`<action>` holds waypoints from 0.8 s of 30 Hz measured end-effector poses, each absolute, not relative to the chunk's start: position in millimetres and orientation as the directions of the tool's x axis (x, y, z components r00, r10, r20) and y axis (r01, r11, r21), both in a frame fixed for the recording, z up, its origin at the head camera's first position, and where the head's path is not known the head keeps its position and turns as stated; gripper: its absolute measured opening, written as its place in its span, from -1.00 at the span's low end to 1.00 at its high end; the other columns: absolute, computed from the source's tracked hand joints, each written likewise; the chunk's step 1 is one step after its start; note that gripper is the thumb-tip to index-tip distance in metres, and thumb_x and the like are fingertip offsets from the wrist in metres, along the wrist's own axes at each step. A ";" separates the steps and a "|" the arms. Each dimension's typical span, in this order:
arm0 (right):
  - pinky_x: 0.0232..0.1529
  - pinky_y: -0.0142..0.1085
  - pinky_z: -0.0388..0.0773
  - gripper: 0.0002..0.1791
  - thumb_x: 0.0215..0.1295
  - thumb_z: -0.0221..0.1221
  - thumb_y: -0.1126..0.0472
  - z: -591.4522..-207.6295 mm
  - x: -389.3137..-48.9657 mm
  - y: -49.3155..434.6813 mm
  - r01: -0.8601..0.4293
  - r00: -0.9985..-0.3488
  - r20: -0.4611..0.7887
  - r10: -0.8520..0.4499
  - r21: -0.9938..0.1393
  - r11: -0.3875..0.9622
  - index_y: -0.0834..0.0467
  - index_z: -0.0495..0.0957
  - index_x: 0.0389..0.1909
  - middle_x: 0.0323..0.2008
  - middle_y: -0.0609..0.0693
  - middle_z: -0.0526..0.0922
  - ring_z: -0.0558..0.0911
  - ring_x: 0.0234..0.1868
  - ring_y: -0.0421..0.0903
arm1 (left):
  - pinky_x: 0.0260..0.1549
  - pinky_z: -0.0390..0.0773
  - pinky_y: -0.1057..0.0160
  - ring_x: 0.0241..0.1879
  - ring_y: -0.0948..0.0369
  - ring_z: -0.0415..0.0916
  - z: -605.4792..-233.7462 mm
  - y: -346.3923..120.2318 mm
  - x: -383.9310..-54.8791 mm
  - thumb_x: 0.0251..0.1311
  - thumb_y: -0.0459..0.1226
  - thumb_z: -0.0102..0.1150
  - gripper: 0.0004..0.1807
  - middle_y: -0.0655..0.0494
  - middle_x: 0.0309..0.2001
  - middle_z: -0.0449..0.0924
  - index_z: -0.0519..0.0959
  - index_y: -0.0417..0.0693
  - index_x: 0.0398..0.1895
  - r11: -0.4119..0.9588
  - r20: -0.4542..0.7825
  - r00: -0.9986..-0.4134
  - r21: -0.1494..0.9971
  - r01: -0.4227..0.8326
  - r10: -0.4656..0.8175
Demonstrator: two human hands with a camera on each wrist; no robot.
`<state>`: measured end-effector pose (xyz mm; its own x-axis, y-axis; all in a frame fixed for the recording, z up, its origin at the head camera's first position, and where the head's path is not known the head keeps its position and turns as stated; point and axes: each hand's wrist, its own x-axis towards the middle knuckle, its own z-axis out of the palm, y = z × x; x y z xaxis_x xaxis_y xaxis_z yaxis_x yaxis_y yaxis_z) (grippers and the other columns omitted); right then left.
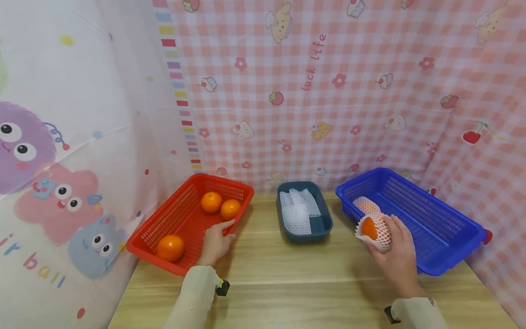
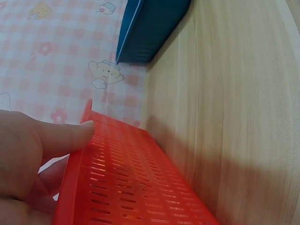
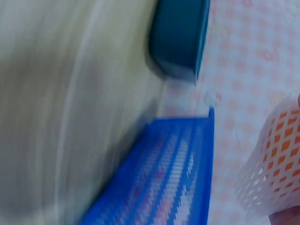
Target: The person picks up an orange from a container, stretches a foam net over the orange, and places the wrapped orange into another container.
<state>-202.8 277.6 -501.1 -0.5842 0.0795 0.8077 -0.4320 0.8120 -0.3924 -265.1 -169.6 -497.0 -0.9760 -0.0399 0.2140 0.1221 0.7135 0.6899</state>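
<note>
My right hand (image 1: 397, 258) grips an orange (image 1: 369, 228) sleeved in a white foam net (image 1: 384, 234), above the near left side of the blue basket (image 1: 441, 233). Another netted fruit (image 1: 367, 205) lies inside that basket. At the red basket (image 1: 185, 196), my left hand (image 1: 215, 244) pinches the right rim, its thumb (image 2: 70, 137) outside and its other fingers partly hidden behind the rim. Two oranges (image 1: 211, 202) sit at the red basket's far end, and one more orange (image 1: 170, 247) is at its near left.
Between the baskets stands a dark teal tray (image 1: 306, 237) with several white foam nets (image 1: 297, 219) in it. All of these containers rest on a wooden table (image 1: 271, 274). A pink checked cloth (image 1: 255, 109) hangs behind, and a white printed cloth (image 1: 111, 160) hangs at left.
</note>
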 end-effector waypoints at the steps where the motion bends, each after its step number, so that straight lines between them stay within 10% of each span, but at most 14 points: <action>1: 0.33 0.06 0.17 -0.04 0.12 0.14 -0.43 -498.8 -202.3 282.4 -0.419 -0.579 0.810 0.093 -0.393 0.819 0.27 0.38 0.28 0.21 0.39 0.36 0.33 0.19 0.41 | -0.26 0.44 0.05 -0.35 0.02 0.45 -497.0 -169.8 -264.8 0.07 -0.40 0.37 -0.51 -0.18 0.07 0.58 0.61 -0.04 0.15 0.712 0.211 -0.977 0.692 0.118 -0.043; 8: 0.15 0.29 0.22 0.02 0.10 0.09 -0.50 -482.2 -195.1 320.4 -0.307 -0.599 0.793 0.109 -0.353 0.884 0.27 0.35 0.29 0.19 0.43 0.34 0.33 0.12 0.50 | -0.05 0.47 -0.09 -0.05 -0.04 0.54 -496.6 -169.2 -265.8 0.08 -0.40 0.36 -0.50 -0.17 0.11 0.56 0.61 -0.02 0.16 0.710 0.193 -0.980 0.697 0.100 -0.052; 15: 0.04 0.38 0.23 -0.03 -0.27 0.55 0.30 -477.4 -190.5 355.2 -0.110 -0.652 0.720 0.236 -0.398 0.911 0.23 0.33 0.29 0.19 0.42 0.33 0.31 0.10 0.51 | -0.09 0.44 -0.04 -0.18 -0.03 0.50 -496.5 -168.4 -267.9 0.09 -0.39 0.36 -0.49 -0.19 0.11 0.56 0.59 -0.02 0.18 0.716 0.178 -0.983 0.692 0.093 -0.045; 24: -0.13 0.50 0.20 -0.12 0.08 0.40 0.19 -487.6 -198.0 382.0 0.156 -0.838 0.417 0.351 -0.433 0.888 0.30 0.18 0.36 0.24 0.49 0.18 0.21 0.09 0.60 | -0.02 0.46 -0.08 0.00 -0.07 0.52 -498.4 -168.8 -266.1 0.10 -0.39 0.36 -0.49 -0.18 0.14 0.54 0.59 -0.02 0.18 0.714 0.174 -0.984 0.694 0.091 -0.044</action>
<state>-198.0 382.0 -487.6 -0.8384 0.3507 0.4172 0.1557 0.8877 -0.4333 -266.1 -168.8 -498.4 -0.9838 -0.0440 0.1736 0.0906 0.7139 0.6943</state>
